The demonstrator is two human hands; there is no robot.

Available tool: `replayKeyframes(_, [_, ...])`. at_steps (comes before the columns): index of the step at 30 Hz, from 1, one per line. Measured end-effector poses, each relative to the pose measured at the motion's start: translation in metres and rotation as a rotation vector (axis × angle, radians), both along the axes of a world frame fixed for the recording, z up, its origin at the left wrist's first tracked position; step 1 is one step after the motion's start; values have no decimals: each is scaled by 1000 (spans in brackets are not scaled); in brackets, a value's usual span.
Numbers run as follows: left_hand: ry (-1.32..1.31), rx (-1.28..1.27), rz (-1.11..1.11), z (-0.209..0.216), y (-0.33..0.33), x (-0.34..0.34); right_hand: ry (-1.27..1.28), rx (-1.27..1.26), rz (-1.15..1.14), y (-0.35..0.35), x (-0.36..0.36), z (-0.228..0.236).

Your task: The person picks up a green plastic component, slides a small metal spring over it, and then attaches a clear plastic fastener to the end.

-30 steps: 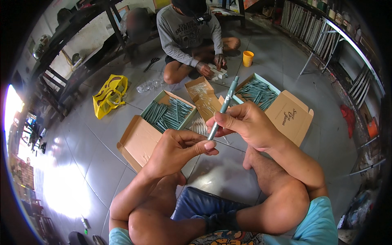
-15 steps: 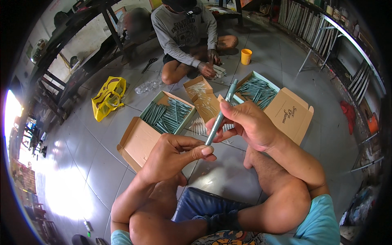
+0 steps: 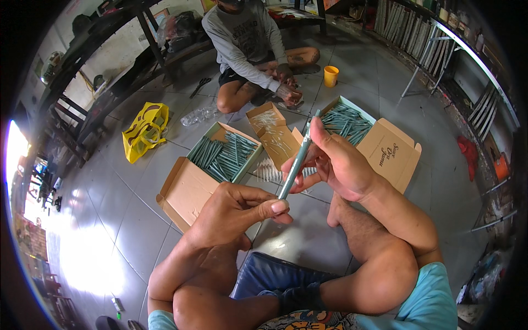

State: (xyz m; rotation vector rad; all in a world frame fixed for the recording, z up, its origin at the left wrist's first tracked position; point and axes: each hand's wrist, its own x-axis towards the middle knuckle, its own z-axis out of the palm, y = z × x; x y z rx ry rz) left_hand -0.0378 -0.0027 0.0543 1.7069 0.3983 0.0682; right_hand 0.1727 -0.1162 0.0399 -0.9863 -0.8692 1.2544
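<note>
Left hand [image 3: 234, 213] clamped on lower end of grey-green pen [image 3: 295, 168], thumb against fingers. Right hand [image 3: 344, 165] closed about upper length, thumb alongside. Pen slants between hands, above tiled floor [image 3: 140, 190]. Beyond left hand: open box [image 3: 186, 190], many similar pens; second open box [image 3: 391, 157] beyond right hand. Straight ahead, brown carton [image 3: 269, 133], thin clear pieces. Co-worker [image 3: 242, 47] seated farther off.

Left fingers [image 3: 279, 207] and right fingers [image 3: 325, 135] hold a tilted grey-green pen [image 3: 298, 158].
</note>
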Motion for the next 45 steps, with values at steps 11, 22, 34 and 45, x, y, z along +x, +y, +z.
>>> replayKeyframes(11, [-39, 120, 85, -8, -1, 10, -202, 46, -91, 4, -14, -6])
replayKeyframes(22, [-27, 283, 182, -8, -2, 8, -213, -19, -96, 2, -8, 0])
replayKeyframes(34, [-36, 373, 219, -9, 0, 8, -289, -4, -97, 6, -18, -11])
replayKeyframes(45, [0, 310, 222, -15, 0, 10, -173, 15, -203, 12, -17, -17])
